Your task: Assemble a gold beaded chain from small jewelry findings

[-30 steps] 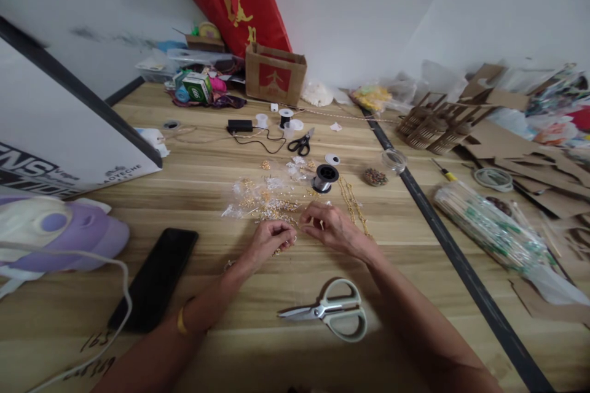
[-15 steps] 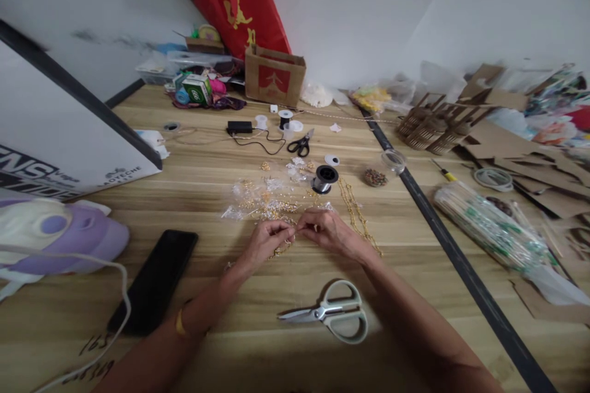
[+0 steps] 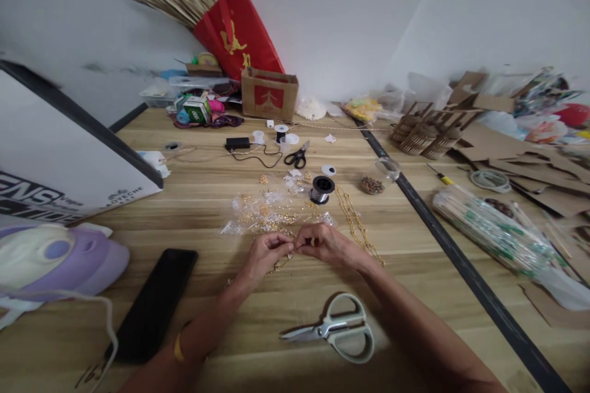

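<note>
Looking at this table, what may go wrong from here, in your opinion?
The tiny piece at the fingertips of the left hand might slip and get lost among the loose beads just beyond. The pale-handled scissors point toward the left forearm, which could perhaps be scratched.

Pale grey walls [image 3: 359, 24] rise behind a wood-grained table [image 3: 184, 215].
</note>
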Demonstrator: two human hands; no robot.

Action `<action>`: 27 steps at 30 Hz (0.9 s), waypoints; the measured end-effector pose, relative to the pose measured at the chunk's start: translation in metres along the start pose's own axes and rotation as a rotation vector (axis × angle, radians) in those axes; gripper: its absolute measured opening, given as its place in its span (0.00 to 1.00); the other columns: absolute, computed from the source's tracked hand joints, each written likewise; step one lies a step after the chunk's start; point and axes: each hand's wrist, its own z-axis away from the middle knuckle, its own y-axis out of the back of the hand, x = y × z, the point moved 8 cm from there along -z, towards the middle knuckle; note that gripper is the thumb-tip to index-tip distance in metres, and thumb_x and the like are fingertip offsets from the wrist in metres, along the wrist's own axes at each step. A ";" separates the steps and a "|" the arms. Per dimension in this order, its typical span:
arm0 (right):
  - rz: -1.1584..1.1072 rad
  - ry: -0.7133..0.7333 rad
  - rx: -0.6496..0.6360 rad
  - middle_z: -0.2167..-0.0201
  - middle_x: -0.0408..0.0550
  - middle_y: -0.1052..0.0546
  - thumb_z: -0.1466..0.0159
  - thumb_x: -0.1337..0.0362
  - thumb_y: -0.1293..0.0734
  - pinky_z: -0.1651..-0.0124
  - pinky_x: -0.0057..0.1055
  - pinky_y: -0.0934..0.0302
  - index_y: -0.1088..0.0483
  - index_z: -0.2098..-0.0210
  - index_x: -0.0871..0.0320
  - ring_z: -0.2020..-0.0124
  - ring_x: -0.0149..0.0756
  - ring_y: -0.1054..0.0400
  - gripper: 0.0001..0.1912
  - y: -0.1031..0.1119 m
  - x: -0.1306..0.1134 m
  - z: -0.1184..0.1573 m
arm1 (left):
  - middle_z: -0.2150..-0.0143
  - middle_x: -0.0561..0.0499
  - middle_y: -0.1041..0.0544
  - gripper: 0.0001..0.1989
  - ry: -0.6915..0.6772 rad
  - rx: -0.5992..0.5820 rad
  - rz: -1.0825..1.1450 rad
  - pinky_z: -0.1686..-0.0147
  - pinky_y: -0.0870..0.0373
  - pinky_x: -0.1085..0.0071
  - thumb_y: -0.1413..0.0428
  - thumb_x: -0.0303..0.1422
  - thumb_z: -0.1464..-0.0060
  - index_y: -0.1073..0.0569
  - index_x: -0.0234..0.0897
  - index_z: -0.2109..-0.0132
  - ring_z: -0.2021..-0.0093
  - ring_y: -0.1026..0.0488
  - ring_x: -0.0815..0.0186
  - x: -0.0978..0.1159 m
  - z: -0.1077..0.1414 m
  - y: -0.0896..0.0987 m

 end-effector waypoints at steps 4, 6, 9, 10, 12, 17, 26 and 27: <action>0.018 0.008 -0.025 0.71 0.44 0.24 0.40 0.67 0.33 0.69 0.23 0.42 0.25 0.68 0.59 0.72 0.29 0.33 0.04 -0.002 -0.003 0.001 | 0.77 0.52 0.25 0.11 0.036 0.022 0.047 0.73 0.36 0.74 0.35 0.36 0.64 0.25 0.34 0.75 0.75 0.31 0.70 -0.004 -0.001 0.001; 0.030 0.002 -0.024 0.71 0.44 0.24 0.40 0.67 0.33 0.69 0.23 0.43 0.25 0.68 0.59 0.72 0.28 0.33 0.04 -0.001 -0.004 0.002 | 0.78 0.52 0.25 0.11 0.049 0.027 0.055 0.73 0.35 0.74 0.34 0.36 0.65 0.25 0.34 0.75 0.75 0.31 0.69 -0.005 -0.001 0.001; 0.045 0.000 -0.030 0.71 0.44 0.24 0.40 0.68 0.33 0.69 0.23 0.43 0.25 0.68 0.59 0.72 0.29 0.32 0.03 -0.002 -0.007 0.003 | 0.78 0.52 0.25 0.10 0.054 0.033 0.047 0.72 0.35 0.73 0.34 0.35 0.66 0.26 0.34 0.76 0.75 0.31 0.69 -0.005 -0.001 0.002; 0.045 0.004 -0.035 0.70 0.44 0.23 0.40 0.68 0.32 0.68 0.23 0.42 0.25 0.68 0.59 0.71 0.29 0.32 0.03 -0.002 -0.008 0.003 | 0.78 0.52 0.25 0.10 0.057 0.034 0.043 0.72 0.35 0.73 0.34 0.35 0.66 0.26 0.34 0.76 0.75 0.31 0.69 -0.005 0.000 0.002; 0.027 0.019 -0.046 0.70 0.45 0.23 0.40 0.68 0.32 0.66 0.24 0.41 0.25 0.67 0.59 0.70 0.29 0.32 0.03 -0.002 -0.009 0.004 | 0.78 0.52 0.25 0.10 0.062 0.031 0.032 0.73 0.35 0.74 0.34 0.34 0.66 0.26 0.34 0.76 0.75 0.31 0.69 -0.005 0.000 0.002; -0.190 -0.041 -0.048 0.72 0.44 0.26 0.38 0.62 0.34 0.71 0.23 0.41 0.27 0.65 0.61 0.73 0.28 0.34 0.08 0.002 0.000 0.003 | 0.78 0.53 0.26 0.10 0.054 0.042 0.032 0.75 0.37 0.75 0.34 0.33 0.67 0.26 0.34 0.76 0.77 0.32 0.71 -0.005 -0.001 0.004; -0.767 -0.196 -0.141 0.70 0.44 0.26 0.44 0.61 0.30 0.76 0.22 0.38 0.34 0.61 0.61 0.74 0.28 0.30 0.15 -0.023 0.023 -0.005 | 0.78 0.52 0.25 0.03 -0.086 0.009 -0.119 0.74 0.36 0.75 0.39 0.29 0.59 0.25 0.33 0.75 0.76 0.31 0.70 0.004 0.001 0.001; -0.785 -0.202 -0.145 0.71 0.44 0.26 0.45 0.60 0.30 0.75 0.22 0.38 0.33 0.62 0.61 0.74 0.28 0.30 0.15 -0.025 0.025 -0.006 | 0.77 0.51 0.25 0.02 -0.106 0.014 -0.152 0.73 0.35 0.74 0.40 0.28 0.58 0.25 0.33 0.74 0.75 0.30 0.69 0.006 0.002 0.001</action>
